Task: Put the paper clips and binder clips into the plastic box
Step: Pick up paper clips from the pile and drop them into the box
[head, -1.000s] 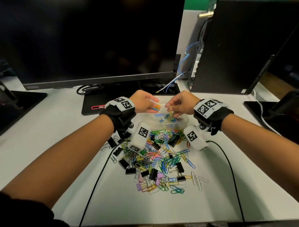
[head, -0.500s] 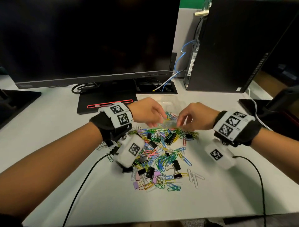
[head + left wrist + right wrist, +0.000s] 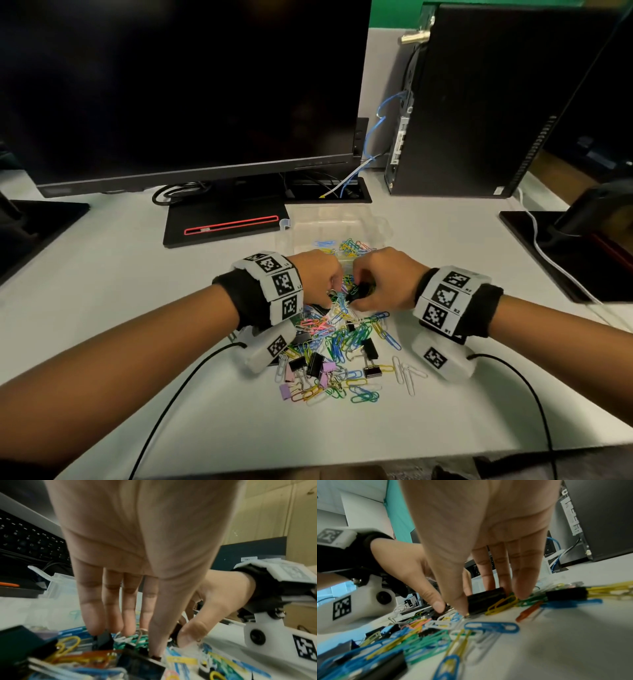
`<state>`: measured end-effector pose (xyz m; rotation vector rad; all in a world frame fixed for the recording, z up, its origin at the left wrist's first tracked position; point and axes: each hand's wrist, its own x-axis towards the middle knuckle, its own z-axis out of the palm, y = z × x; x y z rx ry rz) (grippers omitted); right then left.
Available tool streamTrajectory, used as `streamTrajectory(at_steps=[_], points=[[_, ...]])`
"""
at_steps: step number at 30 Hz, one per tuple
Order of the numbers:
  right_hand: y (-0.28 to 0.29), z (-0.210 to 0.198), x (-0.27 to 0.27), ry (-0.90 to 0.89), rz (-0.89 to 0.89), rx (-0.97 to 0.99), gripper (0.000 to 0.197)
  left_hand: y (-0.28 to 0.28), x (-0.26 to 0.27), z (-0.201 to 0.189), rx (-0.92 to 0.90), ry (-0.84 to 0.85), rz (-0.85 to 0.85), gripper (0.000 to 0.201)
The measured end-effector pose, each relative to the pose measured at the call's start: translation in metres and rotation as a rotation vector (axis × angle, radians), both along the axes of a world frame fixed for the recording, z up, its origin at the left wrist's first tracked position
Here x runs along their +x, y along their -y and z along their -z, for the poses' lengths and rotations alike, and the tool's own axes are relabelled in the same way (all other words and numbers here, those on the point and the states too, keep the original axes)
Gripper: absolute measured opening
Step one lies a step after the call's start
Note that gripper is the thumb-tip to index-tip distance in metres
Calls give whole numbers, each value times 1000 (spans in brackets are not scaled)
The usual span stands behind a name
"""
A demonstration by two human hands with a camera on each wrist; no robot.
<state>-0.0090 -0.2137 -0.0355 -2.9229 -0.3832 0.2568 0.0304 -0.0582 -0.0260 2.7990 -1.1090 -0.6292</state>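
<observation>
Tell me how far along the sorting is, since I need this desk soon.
Early. A few paper clips lie in the plastic box. The right hand pinches a black binder clip at the pile's far edge; the left hand reaches into the pile, its grip unclear. Most clips remain on the table.

Both hands meet knuckle to knuckle over the far end of the clip pile (image 3: 337, 346). The right hand (image 3: 383, 279) pinches a black binder clip (image 3: 356, 294); just left of it, the left hand (image 3: 317, 275) reaches into the clips. Beyond both lies the clear plastic box (image 3: 337, 222).
</observation>
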Motion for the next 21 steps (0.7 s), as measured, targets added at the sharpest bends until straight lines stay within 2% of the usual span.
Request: streamTrajectory(at_steps=[2,8,12,17,21], points=[[1,-3,-1,3,-1,18,37,1,-1,1,7,7,-4,35],[26,-22,-12,33,-28,124,50,1,4,-1,-22,-32,-25,34],[59,-26,-26,64,30,171,45,0,4,1,-50,-14,-21,33],[90,-15,-46,-52,182,245,30,-1,2,-1,-64,-42,-19,31],[93,-6,-52,-165,169,121,29,-2,0,-1,-80,-31,-26,23]])
